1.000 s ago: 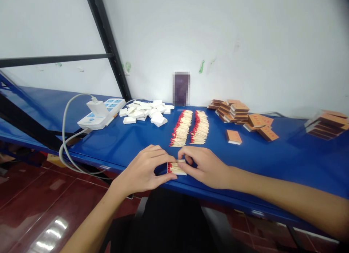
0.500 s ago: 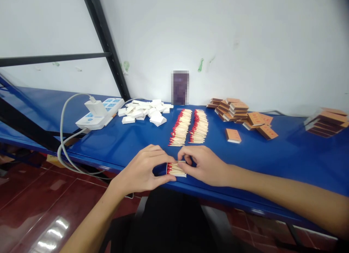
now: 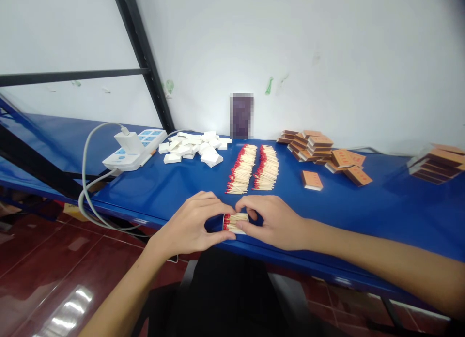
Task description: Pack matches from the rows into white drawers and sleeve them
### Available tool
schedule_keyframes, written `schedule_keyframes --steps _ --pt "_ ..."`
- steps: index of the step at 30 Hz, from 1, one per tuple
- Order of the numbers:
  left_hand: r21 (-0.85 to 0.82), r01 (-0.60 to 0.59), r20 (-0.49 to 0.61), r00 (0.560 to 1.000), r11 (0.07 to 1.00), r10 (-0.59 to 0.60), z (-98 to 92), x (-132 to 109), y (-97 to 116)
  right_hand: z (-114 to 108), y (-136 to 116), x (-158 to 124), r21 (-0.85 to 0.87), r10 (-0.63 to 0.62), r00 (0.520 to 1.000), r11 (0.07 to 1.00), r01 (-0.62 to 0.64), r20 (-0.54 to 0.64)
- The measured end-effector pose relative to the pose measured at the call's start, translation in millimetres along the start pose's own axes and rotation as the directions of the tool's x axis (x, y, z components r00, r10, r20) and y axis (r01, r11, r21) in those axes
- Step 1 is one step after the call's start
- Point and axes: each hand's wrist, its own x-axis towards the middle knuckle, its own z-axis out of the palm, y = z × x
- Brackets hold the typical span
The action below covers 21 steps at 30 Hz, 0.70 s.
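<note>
A small white matchbox tray (image 3: 246,232) lies near the blue shelf's front edge, holding red-tipped matches (image 3: 231,224) with their heads to the left. My left hand (image 3: 198,224) grips it from the left, thumb at the near side and fingers at the far side. From the right, my right hand (image 3: 274,224) bends over the tray, thumb pressed on the matches and curled index finger by the far rim. Its other fingers are folded and partly hidden. Beyond my hands lie two long rows of matches, a left row (image 3: 242,170) and a right row (image 3: 267,168).
White empty-looking trays (image 3: 192,145) are heaped at the back left, beside a power strip (image 3: 134,150) with a looping cable. Orange matchbox sleeves (image 3: 312,145) pile up at the back right; one matchbox (image 3: 311,180) lies apart. Another stack (image 3: 438,163) stands far right.
My right thumb and index finger have shifted slightly over the matches, and the thumb sits a little lower. The left hand keeps its grip on the tray. The view has moved slightly.
</note>
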Motion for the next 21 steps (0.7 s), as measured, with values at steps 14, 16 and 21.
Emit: schedule_keyframes --steps 14,16,21 --pt "-0.005 -0.006 0.001 1.000 1.000 0.006 0.2 1.0 0.8 -0.8 0.5 -1.0 0.012 -0.028 1.000 1.000 0.028 0.002" --pt "0.000 -0.002 0.003 1.000 1.000 0.002 0.5 0.9 0.2 0.1 0.1 -0.8 0.002 -0.013 1.000 1.000 0.013 0.002" --pt "0.017 0.004 0.008 1.000 1.000 -0.004 0.7 0.5 -0.2 1.6 2.4 0.6 0.002 0.028 1.000 1.000 -0.028 0.006"
